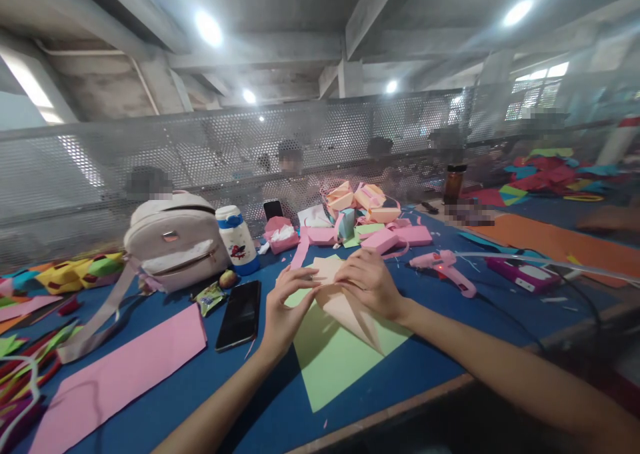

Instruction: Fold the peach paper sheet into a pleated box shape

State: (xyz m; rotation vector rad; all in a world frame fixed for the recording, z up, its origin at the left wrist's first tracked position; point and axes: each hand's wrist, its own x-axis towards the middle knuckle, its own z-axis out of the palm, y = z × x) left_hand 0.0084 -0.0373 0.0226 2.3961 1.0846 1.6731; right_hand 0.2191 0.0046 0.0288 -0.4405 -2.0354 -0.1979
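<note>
Both my hands work on a folded piece of peach paper (353, 311) above the table's middle. My left hand (290, 301) pinches its left edge between thumb and fingers. On the upper right part of the same paper, my right hand (370, 284) has its fingers bent and closed. The paper's pointed end slants down toward me. Beneath it lies a flat light green sheet (327, 374), partly covered by the paper and my hands. A pink glue gun (443, 267) with a small red light lies to the right of my right hand.
Left of my hands are a black phone (239, 315), a snack packet (210, 299), a pink sheet (130, 374), a pale backpack (175, 241) and a white-blue bottle (237, 241). Folded paper pieces (367, 204) pile up ahead. A purple box (523, 274) with cables and an orange sheet (560, 241) lie right.
</note>
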